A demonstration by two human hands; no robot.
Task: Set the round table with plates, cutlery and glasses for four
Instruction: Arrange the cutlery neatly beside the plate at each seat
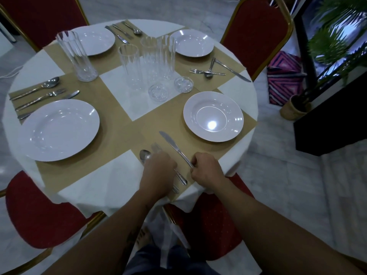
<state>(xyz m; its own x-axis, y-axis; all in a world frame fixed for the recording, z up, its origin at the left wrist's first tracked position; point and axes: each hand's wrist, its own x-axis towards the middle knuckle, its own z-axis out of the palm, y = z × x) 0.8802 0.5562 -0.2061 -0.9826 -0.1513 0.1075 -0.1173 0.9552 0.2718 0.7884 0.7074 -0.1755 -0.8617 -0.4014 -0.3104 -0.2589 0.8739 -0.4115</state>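
Cutlery beside the near plate (pixel 213 116): right hand (pixel 206 169) grip closed on the knife (pixel 174 147) handle, left hand (pixel 158 167) covering fork and spoon (pixel 144 155), its grip unclear; best laid parallel.

1. From my remote feed, dim, cool indoor light; an overhead source glares in the near-right plate (pixel 213 116).
2. Wide-angle bending curves the edges.
3. The fork (pixel 156 148) and plant (pixel 335 34) smear with motion blur.
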